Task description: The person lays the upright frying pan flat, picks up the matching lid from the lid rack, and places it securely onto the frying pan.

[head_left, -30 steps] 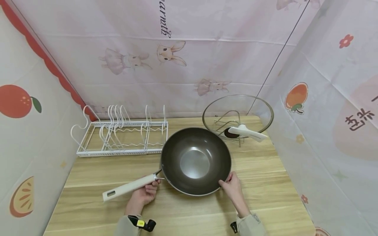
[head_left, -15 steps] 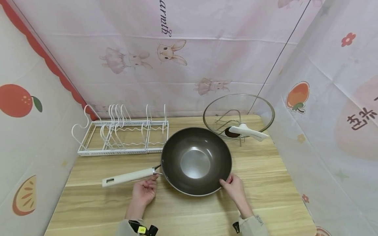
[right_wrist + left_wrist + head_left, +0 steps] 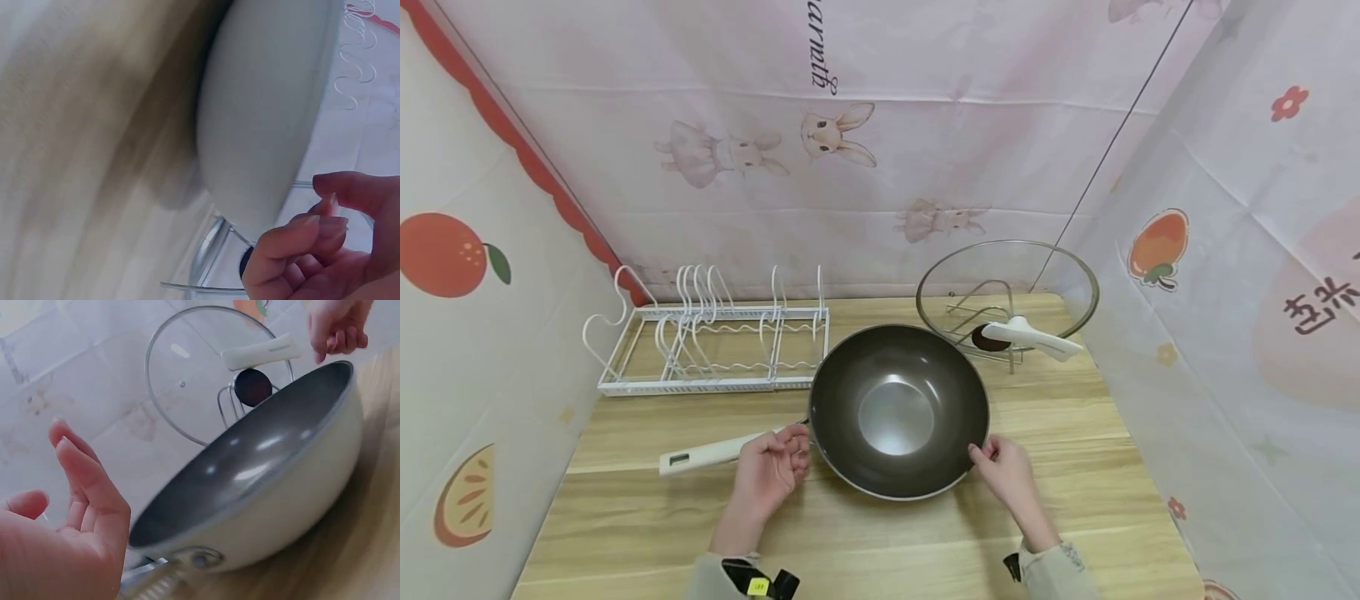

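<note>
A dark-lined wok (image 3: 897, 417) with a pale outside sits upright on the wooden table, its cream handle (image 3: 703, 455) pointing left. My left hand (image 3: 767, 477) hovers by the joint of handle and wok, covering part of it. In the left wrist view that hand (image 3: 75, 519) has loosely bent fingers and holds nothing. At the wok's lower right rim is my right hand (image 3: 1009, 479). The right wrist view has its thumb and curled fingers (image 3: 287, 256) just off the wok's side (image 3: 262, 112), with nothing between them; whether any fingertip touches the rim I cannot tell.
A white wire rack (image 3: 715, 386) with upright loops stands at the back left. At the back right, a glass lid (image 3: 1007, 250) with a white handle (image 3: 1030, 335) leans upright in a small metal stand (image 3: 1011, 363). Printed cloth walls (image 3: 880, 183) enclose the table (image 3: 880, 550).
The wok's handle has swung up from a slant to nearly level. My left hand has come off its underside and turned palm up. My right hand has slid off the rim, slightly rightward.
</note>
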`<state>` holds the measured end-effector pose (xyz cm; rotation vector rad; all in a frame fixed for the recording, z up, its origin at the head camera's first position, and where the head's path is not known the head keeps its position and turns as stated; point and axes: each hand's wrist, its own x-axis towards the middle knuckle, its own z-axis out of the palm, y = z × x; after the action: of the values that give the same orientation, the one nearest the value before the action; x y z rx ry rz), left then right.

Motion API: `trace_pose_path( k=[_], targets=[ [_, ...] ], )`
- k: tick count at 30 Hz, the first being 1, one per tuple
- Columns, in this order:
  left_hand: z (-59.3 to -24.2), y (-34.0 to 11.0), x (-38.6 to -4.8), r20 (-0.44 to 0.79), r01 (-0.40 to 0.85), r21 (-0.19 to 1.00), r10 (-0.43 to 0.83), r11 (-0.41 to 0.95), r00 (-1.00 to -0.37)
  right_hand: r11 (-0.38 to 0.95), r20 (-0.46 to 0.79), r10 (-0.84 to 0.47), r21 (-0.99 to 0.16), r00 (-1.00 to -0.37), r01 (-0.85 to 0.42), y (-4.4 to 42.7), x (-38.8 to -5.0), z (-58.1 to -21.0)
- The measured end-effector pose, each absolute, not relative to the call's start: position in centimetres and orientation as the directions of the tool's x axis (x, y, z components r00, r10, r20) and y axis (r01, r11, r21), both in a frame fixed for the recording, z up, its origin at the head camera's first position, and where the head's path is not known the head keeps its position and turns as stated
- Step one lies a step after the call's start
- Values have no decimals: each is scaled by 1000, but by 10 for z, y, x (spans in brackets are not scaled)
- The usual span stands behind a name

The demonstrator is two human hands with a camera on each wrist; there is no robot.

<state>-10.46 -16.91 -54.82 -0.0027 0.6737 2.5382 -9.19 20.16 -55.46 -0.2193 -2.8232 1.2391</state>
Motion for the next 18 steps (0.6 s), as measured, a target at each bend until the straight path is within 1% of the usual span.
trace_pose_path(
  k=[4, 6, 10, 12, 15, 18],
  targets=[
    [-531, -160, -112, -136, -396, 608, 401, -688, -906, 657, 55, 105, -754, -993, 28, 205, -95, -546],
    [-523, -155, -116, -125, -363, 670, 383, -648, -915, 652, 70, 88, -758, -994, 4, 206, -96, -541],
    [-506, -144, -122, -105, -293, 796, 355, -530, -929, 656, 88, 76, -755, -993, -17, 205, -98, -530],
    [-497, -137, -124, -111, -254, 856, 318, -451, -941, 663, 117, 77, -748, -990, -37, 205, -99, -524],
    [-484, -125, -126, -112, -200, 914, 254, -353, -961, 683, 160, 81, -728, -984, -63, 208, -102, -515],
    [-473, -111, -129, -114, -166, 943, 191, -288, -975, 705, 192, 97, -706, -977, -68, 212, -105, -508]
  ],
)
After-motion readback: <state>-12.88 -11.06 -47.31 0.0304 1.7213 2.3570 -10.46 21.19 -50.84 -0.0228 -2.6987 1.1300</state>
